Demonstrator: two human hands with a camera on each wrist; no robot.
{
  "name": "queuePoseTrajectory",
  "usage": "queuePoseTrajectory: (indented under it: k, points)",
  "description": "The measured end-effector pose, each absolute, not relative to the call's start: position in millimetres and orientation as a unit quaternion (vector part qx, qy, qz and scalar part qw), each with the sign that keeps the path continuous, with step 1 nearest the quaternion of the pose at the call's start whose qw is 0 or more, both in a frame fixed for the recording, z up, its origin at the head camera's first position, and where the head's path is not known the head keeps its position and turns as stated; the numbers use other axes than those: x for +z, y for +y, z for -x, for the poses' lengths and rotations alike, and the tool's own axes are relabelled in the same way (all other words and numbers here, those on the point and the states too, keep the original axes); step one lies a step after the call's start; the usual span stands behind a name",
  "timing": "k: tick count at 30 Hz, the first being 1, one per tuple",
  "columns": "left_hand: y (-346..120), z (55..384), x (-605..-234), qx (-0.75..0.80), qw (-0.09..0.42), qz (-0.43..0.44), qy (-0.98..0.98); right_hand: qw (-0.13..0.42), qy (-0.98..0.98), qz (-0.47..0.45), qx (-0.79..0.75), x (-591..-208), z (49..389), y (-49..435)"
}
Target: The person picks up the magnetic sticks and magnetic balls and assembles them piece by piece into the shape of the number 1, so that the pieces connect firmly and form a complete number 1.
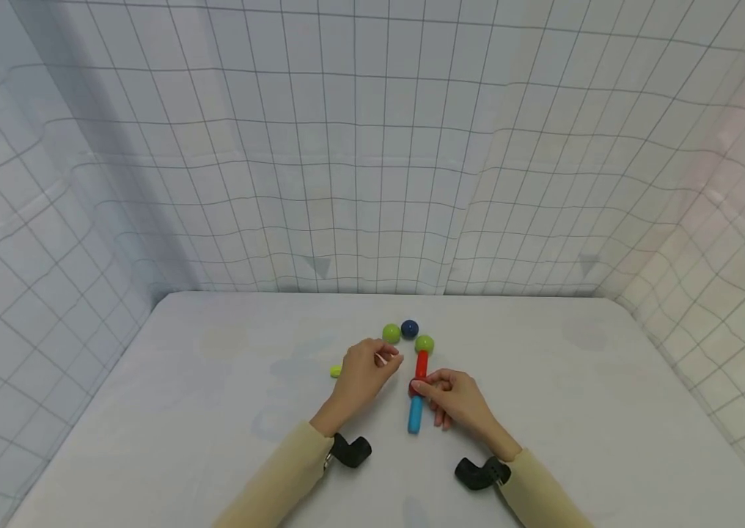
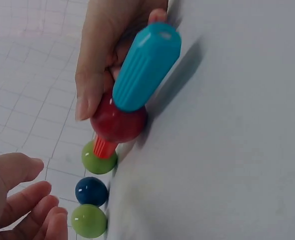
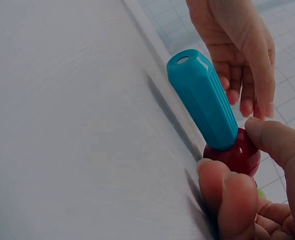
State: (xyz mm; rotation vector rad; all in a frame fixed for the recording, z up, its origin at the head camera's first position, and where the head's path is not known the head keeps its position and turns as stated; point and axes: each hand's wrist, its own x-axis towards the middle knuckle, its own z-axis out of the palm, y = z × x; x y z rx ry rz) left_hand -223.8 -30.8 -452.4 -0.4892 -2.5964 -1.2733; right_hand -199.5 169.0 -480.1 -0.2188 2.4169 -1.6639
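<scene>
Head view: the toy chain lies mid-bench (image 1: 214,411), just in front of you: blue rod (image 1: 415,419) nearest you, red ball (image 1: 414,386) at its far end, red rod (image 1: 421,363) beyond that, then a green ball (image 1: 424,343). A dark blue ball (image 1: 409,328) and a 2nd green ball (image 1: 391,334) sit just beside it, and a small yellow-green piece (image 1: 336,372) lies left of your left hand (image 1: 362,374). Your right hand (image 1: 454,400) pinches the red ball w/ thumb and fingertips; the left hovers near the balls, fingers loosely bent, holding nothing as far as I can tell. Left wrist view: the ribbed blue rod (image 2: 146,65) butts against the glossy red ball (image 2: 118,122); the ball looks like hard smooth plastic, prob. light, stiff and slippery, so it could roll out of a pinch. The ribs look like the surer place to take hold. Left-hand fingers (image 2: 22,200) hang relaxed, touching no piece. Right wrist view: your right thumb (image 3: 277,142) and fingertips (image 3: 222,200) close round the red ball (image 3: 233,154), a narrow pinch right at the joint w/ the blue rod (image 3: 203,97). The joint seems likely to pull apart if you lift by one end only.
</scene>
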Motion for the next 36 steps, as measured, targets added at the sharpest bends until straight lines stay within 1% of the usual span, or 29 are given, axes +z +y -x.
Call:
queuePoseTrajectory:
  k: [3, 7, 18, 27, 36]
  points:
    - [-27.8, 237.5, -452.7, -0.414, 0.147, 0.166, -0.883, 0.099, 0.818, 0.076, -0.562, -480.3, 199.5, 169.6]
    - [-24.4, 249.5, -454.4, -0.385, 0.170, 0.161, -0.893, 0.100, 0.819, 0.077, -0.560, -486.5, 202.1, 170.9]
    - [-15.9, 264.5, -463.5, -0.316, 0.130, 0.149, -0.928, 0.101, 0.817, 0.076, -0.563, -488.9, 202.9, 169.6]
    - [-15.8, 268.3, -462.7, -0.305, 0.149, 0.160, -0.927, 0.099, 0.817, 0.081, -0.562, -487.9, 203.3, 171.3]
    - [-16.6, 268.7, -460.8, -0.335, 0.139, 0.148, -0.920, 0.096, 0.821, 0.083, -0.557, -486.3, 202.8, 171.5]
